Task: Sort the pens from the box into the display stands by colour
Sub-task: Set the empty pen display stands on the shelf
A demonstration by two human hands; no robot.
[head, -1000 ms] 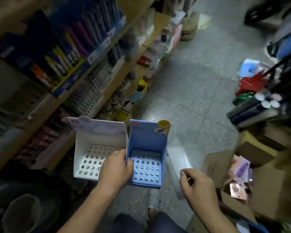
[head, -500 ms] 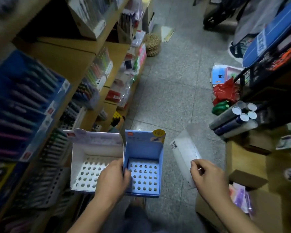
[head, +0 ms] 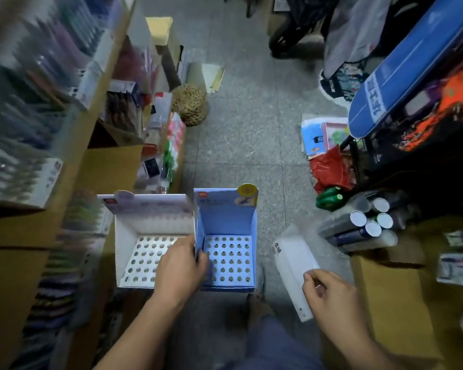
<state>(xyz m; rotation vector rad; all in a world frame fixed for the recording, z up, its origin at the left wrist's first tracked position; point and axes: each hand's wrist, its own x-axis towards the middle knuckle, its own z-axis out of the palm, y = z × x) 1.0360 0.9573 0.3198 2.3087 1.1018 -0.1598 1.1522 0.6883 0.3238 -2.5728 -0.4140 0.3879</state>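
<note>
Currently, the left hand (head: 181, 265) grips the white stand (head: 145, 236) and the blue stand (head: 225, 222) together where their side walls meet. The thumb lies inside the blue stand; the other fingers are hidden behind the hand.

Both stands are upright and touching, white on the left and blue on the right. They are held in the air above the floor (head: 241, 145), just beside the shelf (head: 72, 145) on the left. Each stand shows a base with rows of round holes and a raised back flap.

The right hand (head: 332, 295) pinches the near end of a translucent cover (head: 292, 260) between thumb and curled fingers. The cover is tilted and sits right of the blue stand, apart from it.

Stock on the shelf is too blurred to identify. Capped rolls (head: 358, 228) lie stacked at the right, with a red bag (head: 329, 166) on the floor beyond them.
</note>
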